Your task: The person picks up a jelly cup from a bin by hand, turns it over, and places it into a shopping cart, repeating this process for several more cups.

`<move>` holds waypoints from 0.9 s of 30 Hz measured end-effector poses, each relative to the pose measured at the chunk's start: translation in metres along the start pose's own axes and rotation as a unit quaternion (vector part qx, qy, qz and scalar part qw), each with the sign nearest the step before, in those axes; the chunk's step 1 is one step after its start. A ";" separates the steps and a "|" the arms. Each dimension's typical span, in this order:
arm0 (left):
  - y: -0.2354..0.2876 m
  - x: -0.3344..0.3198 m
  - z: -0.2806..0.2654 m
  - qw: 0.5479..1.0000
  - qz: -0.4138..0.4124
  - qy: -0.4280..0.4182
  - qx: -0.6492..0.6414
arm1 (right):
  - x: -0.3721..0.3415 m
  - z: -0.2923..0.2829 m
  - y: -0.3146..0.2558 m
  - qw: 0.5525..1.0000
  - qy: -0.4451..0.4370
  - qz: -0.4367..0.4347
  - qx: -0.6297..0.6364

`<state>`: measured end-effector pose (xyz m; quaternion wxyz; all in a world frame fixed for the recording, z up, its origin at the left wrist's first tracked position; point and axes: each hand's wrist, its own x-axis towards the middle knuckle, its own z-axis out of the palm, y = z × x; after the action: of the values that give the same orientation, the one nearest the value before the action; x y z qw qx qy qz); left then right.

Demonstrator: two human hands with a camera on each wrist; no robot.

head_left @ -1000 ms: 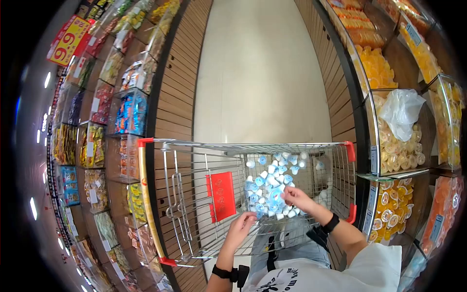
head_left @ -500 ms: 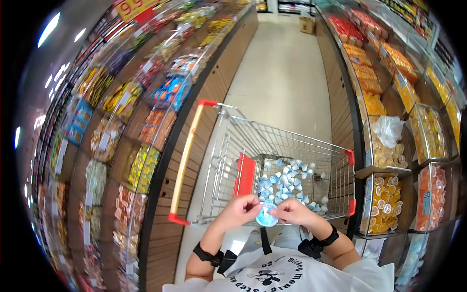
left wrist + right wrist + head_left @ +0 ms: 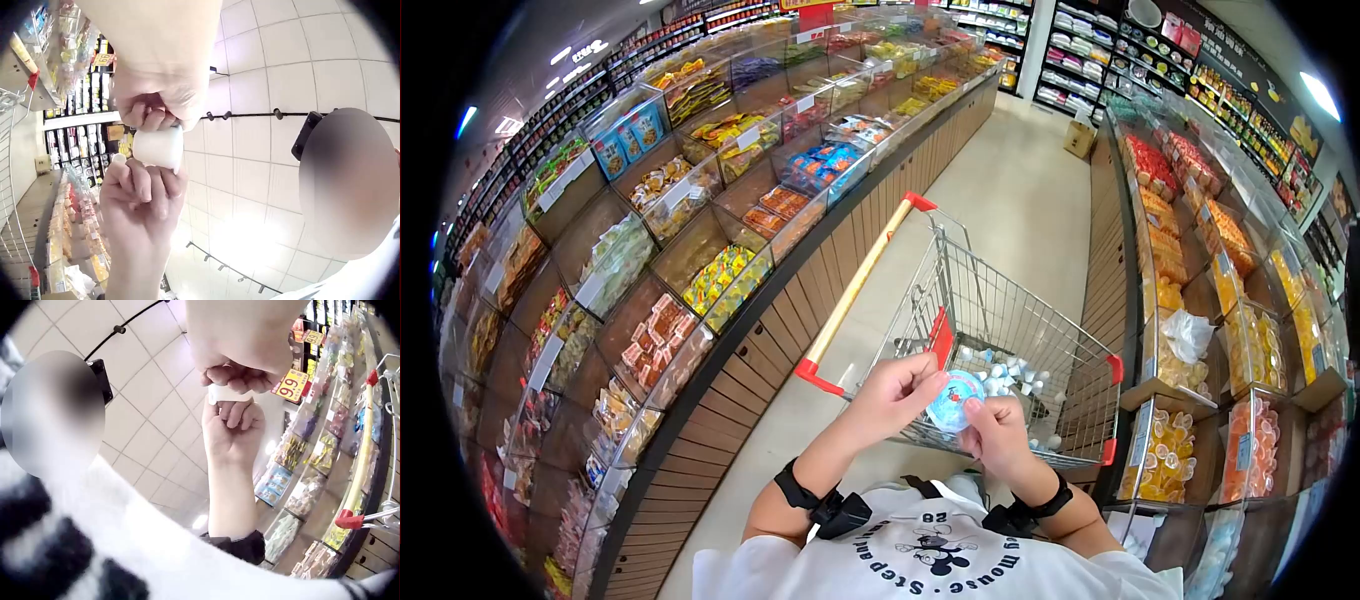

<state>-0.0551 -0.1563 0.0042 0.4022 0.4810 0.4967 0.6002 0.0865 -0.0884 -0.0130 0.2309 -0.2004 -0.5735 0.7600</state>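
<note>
Both hands hold one small cup with a round blue printed lid (image 3: 956, 402) above the near side of the cart. The left hand (image 3: 897, 392) pinches its left edge, and the right hand (image 3: 999, 434) grips its right edge, thumb on the lid. From below, in the left wrist view, the cup's white body (image 3: 159, 149) shows between the left hand (image 3: 164, 94) and the right hand (image 3: 140, 194), fingers curled at it. The right wrist view shows part of the white cup (image 3: 230, 394) between the hands. Similar blue and white cups (image 3: 1002, 372) lie in the cart.
The metal cart (image 3: 1040, 318) with a yellow handle (image 3: 862, 285) stands in the aisle. Bins of wrapped sweets (image 3: 662, 340) line the left side; bins of orange and yellow cups (image 3: 1168, 452) line the right. A cardboard box (image 3: 1080, 138) stands farther down the aisle.
Both hands have come up out of the cart with the lidded cup, the left hand joining the right on it. The head view has tilted up and turned, showing more of the aisle.
</note>
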 end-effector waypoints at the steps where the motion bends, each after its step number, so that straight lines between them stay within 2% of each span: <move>1: 0.003 -0.002 -0.001 1.000 0.013 -0.002 0.008 | -0.001 0.003 -0.004 1.000 0.003 -0.002 -0.027; 2: 0.005 -0.005 -0.001 1.000 0.026 -0.005 0.015 | -0.001 0.004 -0.010 0.999 0.007 -0.005 -0.053; 4: 0.015 -0.011 0.004 1.000 -0.004 0.001 -0.030 | 0.001 0.002 -0.026 0.991 0.026 -0.010 -0.131; 5: 0.018 -0.012 0.006 0.998 -0.019 0.003 -0.051 | 0.006 0.002 -0.033 0.984 0.038 -0.061 -0.164; 7: 0.017 -0.011 0.010 0.998 0.040 0.019 -0.038 | 0.016 0.002 -0.045 0.959 0.064 -0.160 -0.226; 10: 0.017 -0.008 0.016 0.992 0.098 0.071 -0.020 | 0.030 0.002 -0.067 0.895 0.055 -0.238 -0.374; 13: 0.014 -0.004 0.023 0.975 0.176 0.129 -0.044 | 0.046 0.005 -0.084 0.879 0.008 -0.296 -0.373; 15: 0.016 -0.001 0.030 0.953 0.229 0.173 -0.096 | 0.050 0.011 -0.097 0.893 -0.055 -0.271 -0.356; 16: 0.017 -0.002 0.030 0.952 0.227 0.191 -0.076 | 0.051 0.018 -0.103 0.902 -0.083 -0.256 -0.338; 19: 0.013 -0.005 0.029 0.925 0.295 0.218 -0.094 | 0.051 0.034 -0.111 0.919 -0.155 -0.225 -0.284; 23: 0.012 -0.013 0.022 0.906 0.356 0.221 -0.062 | 0.056 0.045 -0.112 0.912 -0.260 -0.225 -0.222; 27: 0.015 -0.019 0.013 0.895 0.385 0.215 0.065 | 0.058 0.047 -0.110 0.903 -0.321 -0.212 -0.193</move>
<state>-0.0382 -0.1748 0.0165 -0.0090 0.5192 0.3845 0.7632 0.0260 -0.0649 0.1033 0.1468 0.1397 -0.7808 0.5910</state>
